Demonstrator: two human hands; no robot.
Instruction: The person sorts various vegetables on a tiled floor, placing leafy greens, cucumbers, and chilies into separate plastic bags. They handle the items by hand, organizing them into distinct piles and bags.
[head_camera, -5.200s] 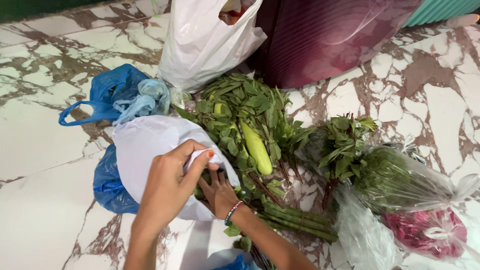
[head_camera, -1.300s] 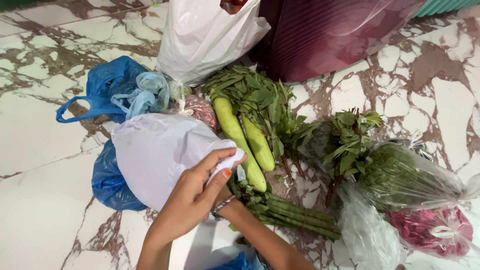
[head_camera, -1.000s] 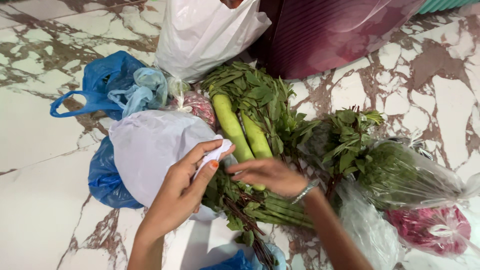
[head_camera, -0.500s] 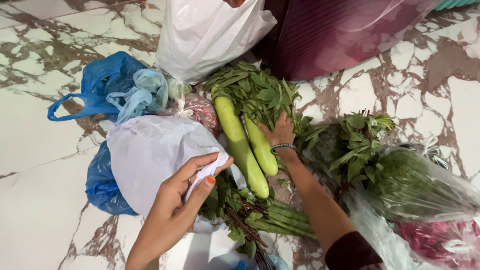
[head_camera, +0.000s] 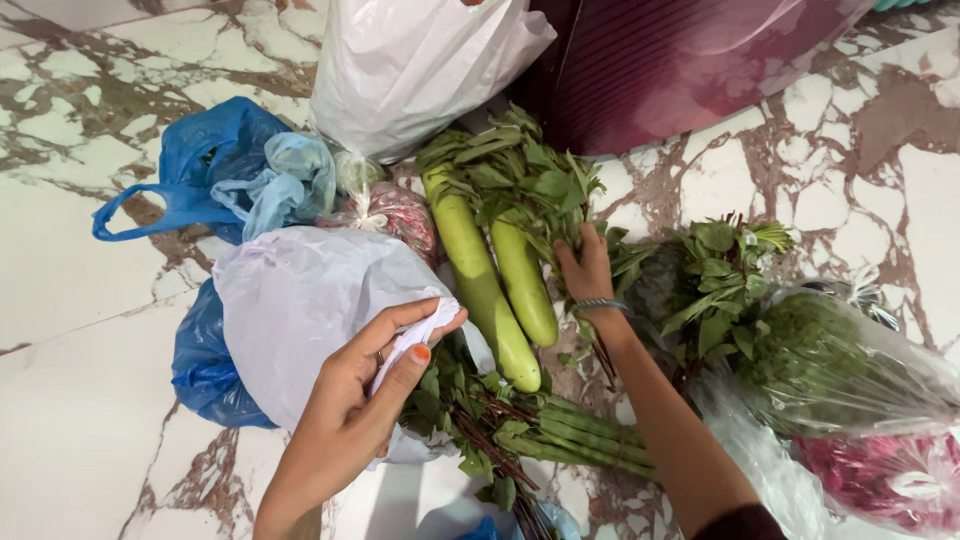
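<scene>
Head view: right hand (head_camera: 588, 272) closed on the leafy green bunch (head_camera: 520, 180), far of it.
Left hand (head_camera: 365, 385) pinched the white plastic bag (head_camera: 300, 300); two pale-green gourds (head_camera: 490, 290) ran near-to-far between.

A glossy white marble floor with brown veins (head_camera: 80, 300) is carrying crumpled blue plastic bags (head_camera: 215, 170), white plastic bags (head_camera: 300, 300), two pale green gourds (head_camera: 480, 280), and leafy green bunches (head_camera: 520, 180).

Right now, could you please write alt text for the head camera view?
A left hand pinches the mouth of a white plastic bag while the right hand grips a leafy green bunch beside two pale green gourds, on a marble floor.
</scene>
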